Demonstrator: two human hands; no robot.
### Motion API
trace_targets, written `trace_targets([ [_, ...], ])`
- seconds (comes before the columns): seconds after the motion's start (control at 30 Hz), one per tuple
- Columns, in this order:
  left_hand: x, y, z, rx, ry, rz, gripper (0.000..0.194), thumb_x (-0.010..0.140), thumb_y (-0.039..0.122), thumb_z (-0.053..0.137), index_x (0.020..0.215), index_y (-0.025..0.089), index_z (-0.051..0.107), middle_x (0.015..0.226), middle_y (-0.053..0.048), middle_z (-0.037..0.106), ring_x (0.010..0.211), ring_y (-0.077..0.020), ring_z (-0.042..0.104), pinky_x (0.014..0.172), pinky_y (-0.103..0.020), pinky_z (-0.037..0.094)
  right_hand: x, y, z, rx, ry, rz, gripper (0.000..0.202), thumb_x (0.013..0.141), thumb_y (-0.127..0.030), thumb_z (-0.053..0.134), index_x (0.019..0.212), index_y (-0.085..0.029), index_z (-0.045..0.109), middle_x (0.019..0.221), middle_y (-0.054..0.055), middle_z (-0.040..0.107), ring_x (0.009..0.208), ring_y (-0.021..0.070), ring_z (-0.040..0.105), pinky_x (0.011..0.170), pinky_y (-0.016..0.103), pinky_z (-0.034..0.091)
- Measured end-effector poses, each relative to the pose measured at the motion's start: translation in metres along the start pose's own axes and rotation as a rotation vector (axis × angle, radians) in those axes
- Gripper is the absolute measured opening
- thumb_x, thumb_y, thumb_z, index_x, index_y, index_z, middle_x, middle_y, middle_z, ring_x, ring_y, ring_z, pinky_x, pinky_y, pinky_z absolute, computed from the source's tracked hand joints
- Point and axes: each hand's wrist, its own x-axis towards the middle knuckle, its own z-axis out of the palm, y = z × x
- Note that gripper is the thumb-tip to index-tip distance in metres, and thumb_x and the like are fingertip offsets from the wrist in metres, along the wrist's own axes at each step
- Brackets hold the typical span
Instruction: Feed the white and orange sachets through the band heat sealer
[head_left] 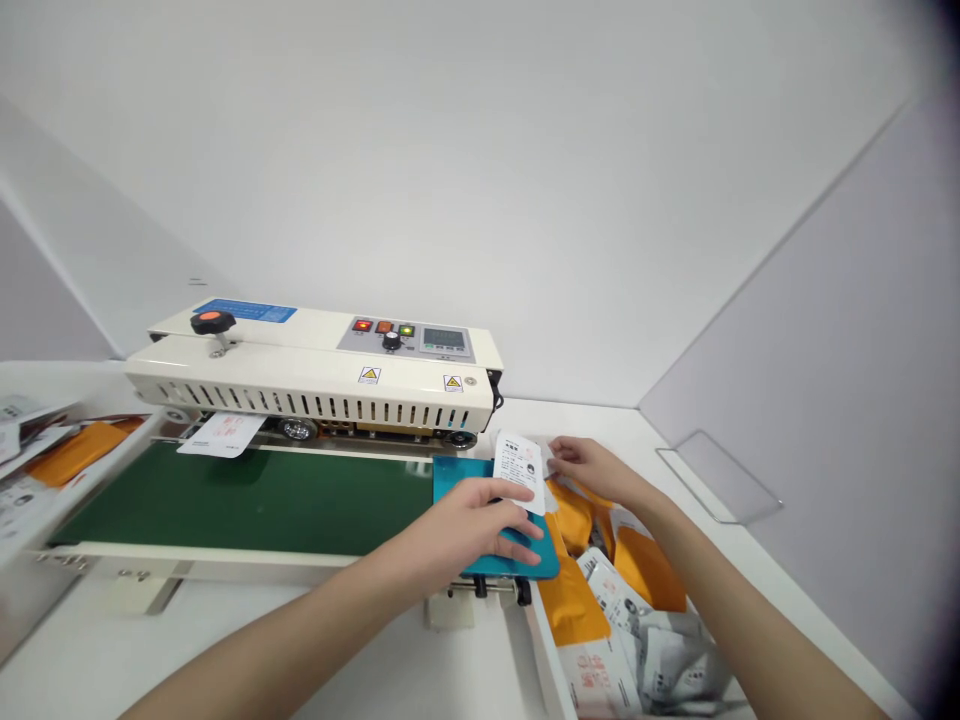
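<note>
A white printed packet lies tilted over the teal plate at the right end of the green belt. My left hand rests over the plate with its fingers apart, the index finger on the packet's lower part. At the packet's right side, my right hand has its fingertips closed together at a pale edge; what they pinch is too small to name. Another white packet sticks out from under the cream sealing machine on the left.
Right of the belt, a white bin holds several orange and white packets. More packets lie in a container at the far left. A wire bracket stands by the right wall. A black knob tops the machine.
</note>
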Motion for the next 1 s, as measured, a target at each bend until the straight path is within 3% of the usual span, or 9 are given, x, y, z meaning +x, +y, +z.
trace_targets([
  [0.2, -0.001, 0.000, 0.000, 0.023, -0.001, 0.000, 0.044, 0.078, 0.031, 0.066, 0.117, 0.013, 0.058, 0.100, -0.012, 0.069, 0.074, -0.0163, 0.068, 0.084, -0.034, 0.053, -0.008, -0.011, -0.015, 0.095, 0.158, 0.039, 0.021, 0.076, -0.032, 0.060, 0.094, -0.022, 0.057, 0.070, 0.000, 0.064, 0.074, 0.0199, 0.061, 0.075, 0.033, 0.048],
  [0.33, -0.001, 0.001, 0.001, 0.013, 0.008, -0.004, 0.041, 0.079, 0.029, 0.066, 0.115, 0.012, 0.058, 0.099, -0.013, 0.069, 0.072, -0.0151, 0.068, 0.083, -0.033, 0.053, -0.012, -0.016, -0.016, 0.068, 0.004, -0.022, 0.016, 0.077, -0.029, 0.056, 0.090, -0.020, 0.059, 0.074, -0.001, 0.059, 0.074, 0.0178, 0.058, 0.071, 0.031, 0.047],
  [0.57, -0.001, 0.003, 0.004, -0.019, 0.036, 0.008, 0.035, 0.081, 0.023, 0.064, 0.114, 0.011, 0.059, 0.100, -0.016, 0.068, 0.089, -0.0206, 0.067, 0.082, -0.035, 0.055, -0.014, -0.020, -0.008, 0.058, -0.108, -0.039, 0.020, 0.076, -0.025, 0.055, 0.094, -0.019, 0.063, 0.093, 0.004, 0.065, 0.080, 0.0194, 0.062, 0.072, 0.030, 0.051],
  [0.7, -0.004, 0.005, 0.005, -0.032, 0.030, 0.016, 0.033, 0.083, 0.020, 0.062, 0.114, 0.011, 0.058, 0.098, -0.015, 0.068, 0.082, -0.0172, 0.067, 0.080, -0.032, 0.054, -0.013, -0.016, 0.001, 0.121, -0.221, 0.005, 0.023, 0.076, -0.027, 0.060, 0.097, -0.019, 0.062, 0.101, 0.006, 0.066, 0.073, 0.0187, 0.065, 0.069, 0.032, 0.054],
  [0.9, -0.008, 0.012, 0.006, -0.038, 0.026, 0.018, 0.028, 0.087, 0.018, 0.054, 0.113, 0.008, 0.059, 0.097, -0.017, 0.067, 0.082, -0.0169, 0.066, 0.072, -0.028, 0.054, -0.010, -0.011, 0.002, 0.100, -0.153, 0.008, 0.021, 0.077, -0.026, 0.062, 0.097, -0.018, 0.059, 0.078, 0.002, 0.066, 0.063, 0.0176, 0.066, 0.062, 0.031, 0.054],
  [1.0, -0.008, 0.012, 0.005, -0.068, 0.039, 0.047, 0.028, 0.088, 0.017, 0.052, 0.114, 0.008, 0.058, 0.095, -0.017, 0.067, 0.090, -0.0200, 0.066, 0.072, -0.028, 0.054, -0.010, -0.010, -0.001, 0.093, -0.121, 0.001, 0.021, 0.078, -0.026, 0.061, 0.097, -0.019, 0.059, 0.078, 0.002, 0.065, 0.063, 0.0176, 0.066, 0.060, 0.030, 0.054],
])
